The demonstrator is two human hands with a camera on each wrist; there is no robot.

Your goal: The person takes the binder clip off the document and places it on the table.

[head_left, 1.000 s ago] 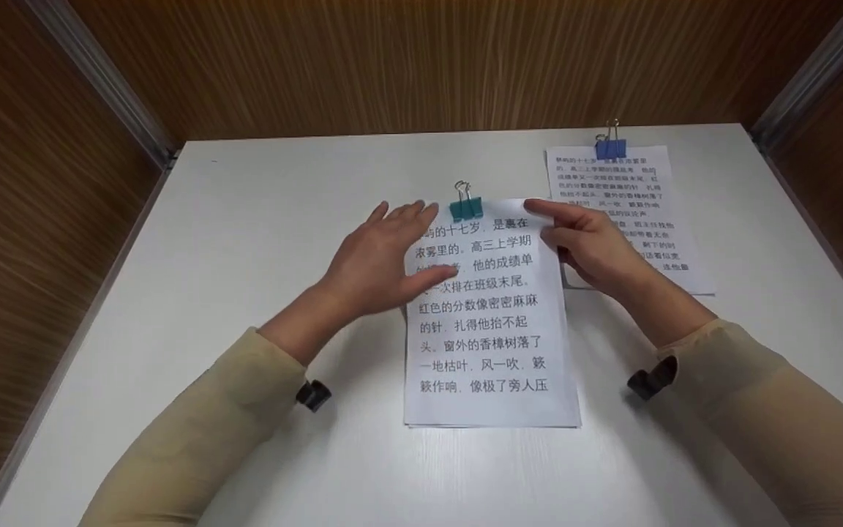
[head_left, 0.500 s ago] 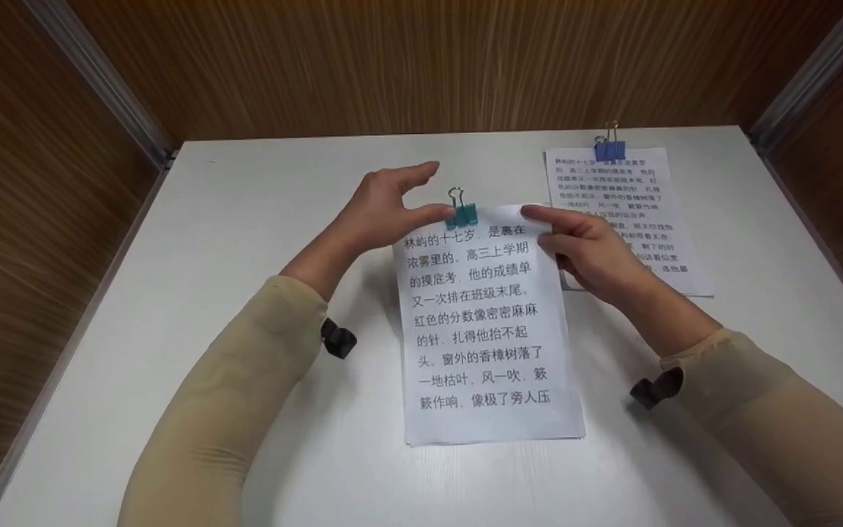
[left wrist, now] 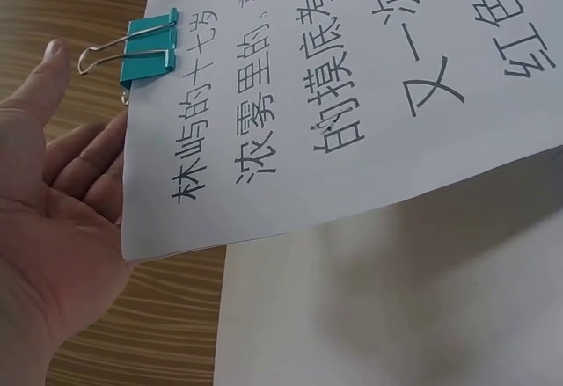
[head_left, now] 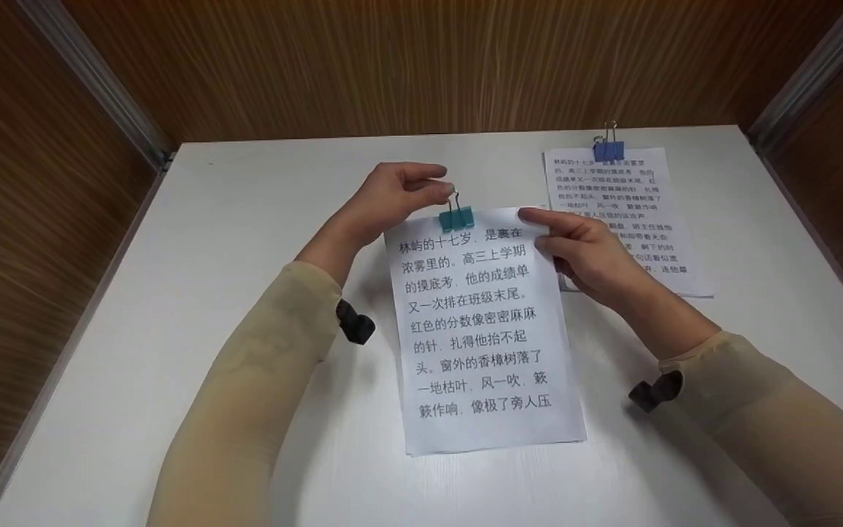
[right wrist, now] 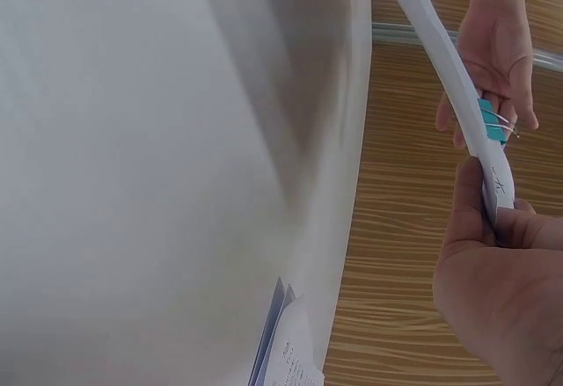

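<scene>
A stack of printed paper sheets (head_left: 476, 322) is lifted at its top edge, its lower end near the table. A teal binder clip (head_left: 456, 218) bites the top edge, its wire handles standing up. My right hand (head_left: 586, 256) pinches the stack's top right corner between thumb and fingers, as the right wrist view (right wrist: 506, 272) also shows. Beside the clip, my left hand (head_left: 392, 197) reaches in from the left. In the left wrist view its thumb stands apart from the clip's handles (left wrist: 132, 47), and its fingers are partly hidden behind the paper's edge.
A second stack of printed sheets (head_left: 674, 219) lies at the table's back right, with a blue binder clip (head_left: 609, 151) on its top edge. The white table (head_left: 173, 293) has wood-patterned panels (head_left: 421, 66) behind it and at both sides.
My left hand has come off the sheet's face and moved up to the clip's handles. The stack's top has risen and tilted, and its lower edge has shifted toward me. My right hand keeps its pinch.
</scene>
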